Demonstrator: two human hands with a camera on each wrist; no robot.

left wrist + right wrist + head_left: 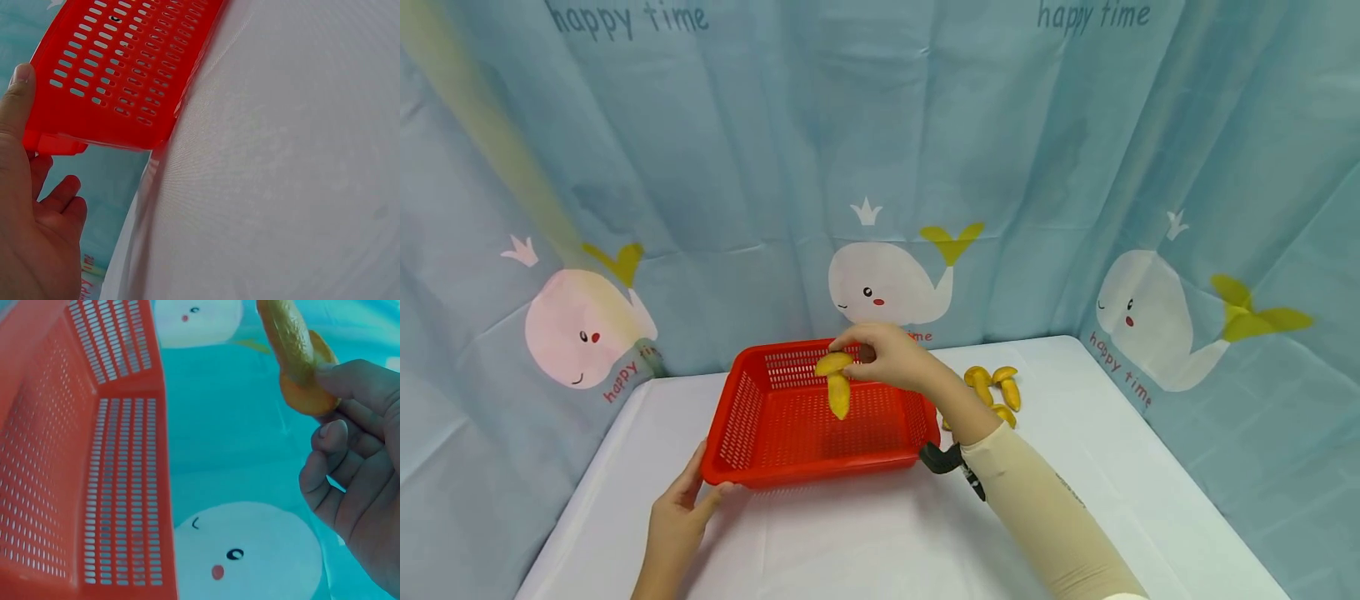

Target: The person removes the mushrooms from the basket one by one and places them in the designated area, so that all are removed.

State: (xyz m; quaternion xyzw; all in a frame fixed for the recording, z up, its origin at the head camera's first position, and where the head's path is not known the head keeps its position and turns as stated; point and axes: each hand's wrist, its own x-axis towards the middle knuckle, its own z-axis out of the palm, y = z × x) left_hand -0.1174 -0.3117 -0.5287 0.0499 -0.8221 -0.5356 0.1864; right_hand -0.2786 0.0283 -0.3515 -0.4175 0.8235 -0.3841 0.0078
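The right hand (891, 358) hangs over the red basket (760, 467), its fingers (359, 381) pinching two yellow dumplings (836, 382), one dangling below the other, above the basket's middle and clear of its floor. The left hand (677, 512) grips the basket's near left corner, thumb (15, 103) over the rim, the other fingers curled beneath, steadying it on the white table (865, 542). More dumplings (996, 387) lie in a small heap on the table just right of the basket, behind the right forearm. This looks like the drop step of loading the basket: the pair is carried and positioned, not yet let go. The next move calls for easing the pinch open above the basket floor, then a reach back to the heap.
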